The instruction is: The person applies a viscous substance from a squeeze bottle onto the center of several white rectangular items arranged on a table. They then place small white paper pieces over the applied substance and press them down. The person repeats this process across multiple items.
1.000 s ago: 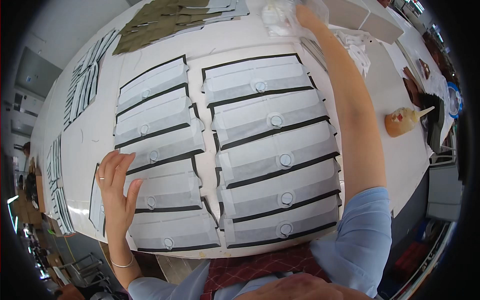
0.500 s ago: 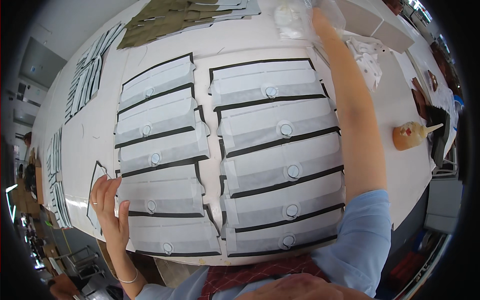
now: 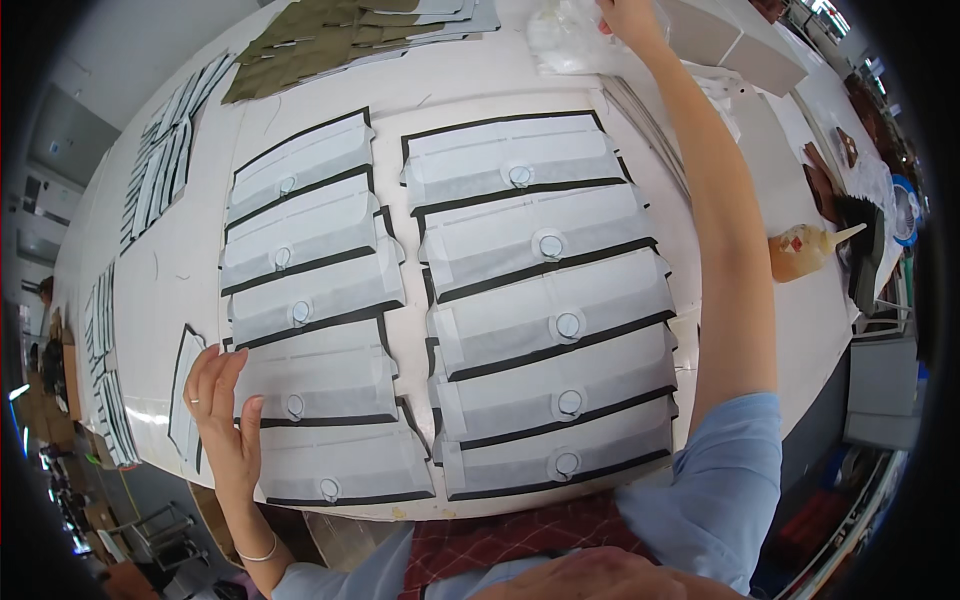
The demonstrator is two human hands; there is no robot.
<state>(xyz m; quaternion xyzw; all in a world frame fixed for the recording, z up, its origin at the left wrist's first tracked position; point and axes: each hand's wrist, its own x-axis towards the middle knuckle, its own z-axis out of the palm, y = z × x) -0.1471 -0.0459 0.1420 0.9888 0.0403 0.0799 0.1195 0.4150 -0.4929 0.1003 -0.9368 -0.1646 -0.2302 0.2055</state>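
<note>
Two columns of overlapping white fabric panels with black edges lie before me, the left column and the right column. Each panel carries a small round disc, such as one disc in the right column. My left hand rests by the left column's outer edge, fingers loosely bent and thumb apart, holding nothing visible. Beside it lies a single dark-edged white piece. My right hand reaches far out to a clear plastic bag, its fingers curled; what they hold is hidden.
Olive fabric pieces are piled at the far left. Striped stacks line the table's left side. To the right stand a squeeze bottle with amber contents and a pale box. Thin strips lie under my right forearm.
My right hand has shifted slightly left and farther out at the bag, its wrist more bent. My left hand stays nearly in place. The whole view has shifted a little.
</note>
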